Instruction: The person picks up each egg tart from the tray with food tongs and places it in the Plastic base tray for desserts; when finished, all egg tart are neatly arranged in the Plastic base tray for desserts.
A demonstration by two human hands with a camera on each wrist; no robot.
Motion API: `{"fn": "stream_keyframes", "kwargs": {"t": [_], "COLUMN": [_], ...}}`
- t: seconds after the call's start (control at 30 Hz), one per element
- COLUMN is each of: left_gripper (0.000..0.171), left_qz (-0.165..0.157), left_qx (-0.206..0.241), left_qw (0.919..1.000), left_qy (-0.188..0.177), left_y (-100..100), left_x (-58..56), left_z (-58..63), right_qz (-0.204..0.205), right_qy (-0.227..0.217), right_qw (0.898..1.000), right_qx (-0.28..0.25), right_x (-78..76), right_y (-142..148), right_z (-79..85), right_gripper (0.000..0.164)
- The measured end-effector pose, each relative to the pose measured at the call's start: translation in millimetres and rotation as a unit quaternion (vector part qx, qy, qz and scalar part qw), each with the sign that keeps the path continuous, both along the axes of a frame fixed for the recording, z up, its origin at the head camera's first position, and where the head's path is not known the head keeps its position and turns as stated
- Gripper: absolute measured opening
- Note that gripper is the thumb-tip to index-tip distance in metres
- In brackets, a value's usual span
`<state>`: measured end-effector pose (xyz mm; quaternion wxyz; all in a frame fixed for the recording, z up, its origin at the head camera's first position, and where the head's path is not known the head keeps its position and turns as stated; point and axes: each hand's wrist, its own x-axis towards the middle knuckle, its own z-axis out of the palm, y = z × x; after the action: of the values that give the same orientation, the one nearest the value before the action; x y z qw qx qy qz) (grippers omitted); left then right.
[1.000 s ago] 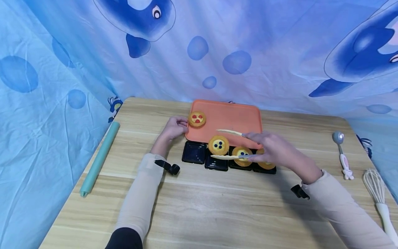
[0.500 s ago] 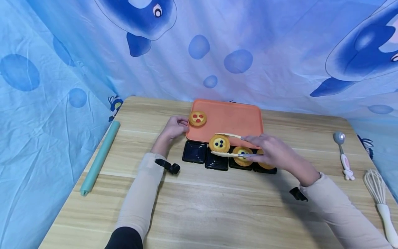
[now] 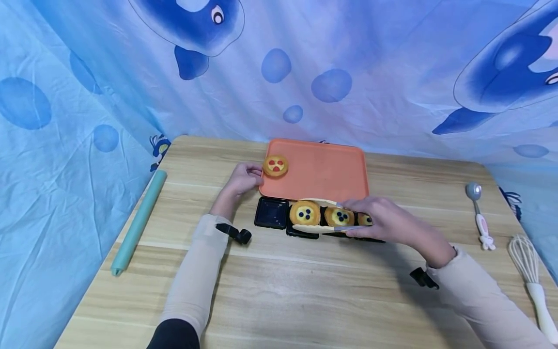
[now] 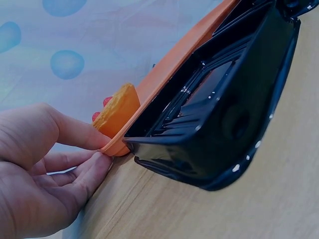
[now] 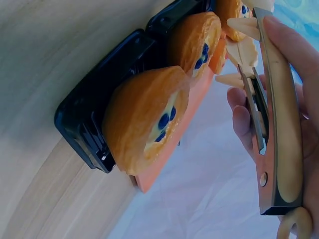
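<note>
The right hand [image 3: 383,220] gripped cream-tipped metal tongs [image 3: 318,228], their tips clasping a round yellow blueberry tart [image 3: 305,213] just over the second black plastic square cup [image 3: 302,231]. The left hand [image 3: 242,178] pinched the corner of the flat orange plastic tray [image 3: 322,169]. Judging by this, the tart was being seated; releasing it squarely likely comes next. No writing was legible.

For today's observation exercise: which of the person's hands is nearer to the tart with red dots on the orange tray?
Left. The left hand grips the orange tray at the corner right beside the red-dotted tart. The right hand holds tongs at the black cups, farther away.
</note>
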<state>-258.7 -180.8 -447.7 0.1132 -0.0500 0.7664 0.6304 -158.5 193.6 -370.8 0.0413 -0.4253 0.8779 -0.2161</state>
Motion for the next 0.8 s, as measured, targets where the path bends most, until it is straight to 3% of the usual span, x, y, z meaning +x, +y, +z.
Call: {"fn": "stream_keyframes", "kwargs": {"t": [0.47, 0.8], "left_gripper": [0.045, 0.045], "left_qz": [-0.008, -0.01], "left_qx": [0.009, 0.002], "left_qw": [0.9999, 0.9999], "left_qy": [0.009, 0.012], "left_y": [-0.1, -0.4], "left_x": [0.9, 1.7], "left_z": [1.3, 2.6], "right_qz": [-0.019, -0.033], "right_qy": [-0.023, -0.034], "right_qw": [0.999, 0.998], "right_qx": [0.039, 0.042], "right_x": [0.7, 1.2], "right_y": [-0.2, -1.6], "right_z": [-1.6, -1.6], "right_gripper": [0.062, 0.081]}}
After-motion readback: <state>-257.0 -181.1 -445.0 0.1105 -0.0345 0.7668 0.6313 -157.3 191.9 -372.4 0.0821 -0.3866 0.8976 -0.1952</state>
